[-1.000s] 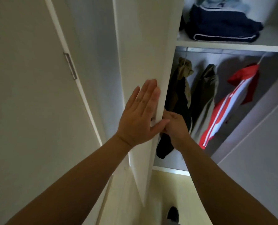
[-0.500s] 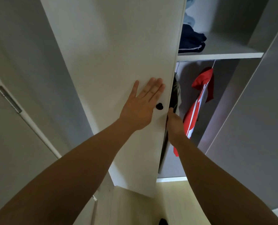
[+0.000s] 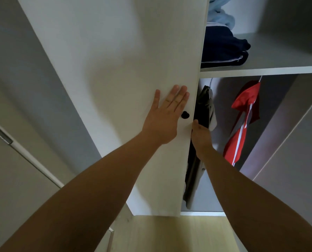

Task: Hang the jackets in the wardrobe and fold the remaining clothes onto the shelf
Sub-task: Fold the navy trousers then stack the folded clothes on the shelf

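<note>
My left hand (image 3: pixel 167 115) lies flat with straight fingers on the face of the white wardrobe door (image 3: pixel 118 73), just left of its black knob (image 3: pixel 185 115). My right hand (image 3: pixel 199 132) grips the door's right edge below the knob, fingers hidden behind it. Inside, a dark olive jacket (image 3: pixel 205 110) hangs close behind the door edge, and a red jacket with white stripes (image 3: pixel 242 124) hangs further right. On the shelf (image 3: pixel 271 69) above lie folded navy clothes (image 3: pixel 222 50) with a light blue garment (image 3: pixel 220 17) on top.
The wardrobe's right door (image 3: pixel 297 142) stands open at the right. A grey wall and a white door frame with a hinge (image 3: pixel 0 133) fill the left. Light wooden floor (image 3: pixel 169 235) shows below the wardrobe.
The left wardrobe door has swung round from edge-on to nearly face-on, hiding most of the olive jackets. My left hand stays flat on it; my right hand keeps the edge.
</note>
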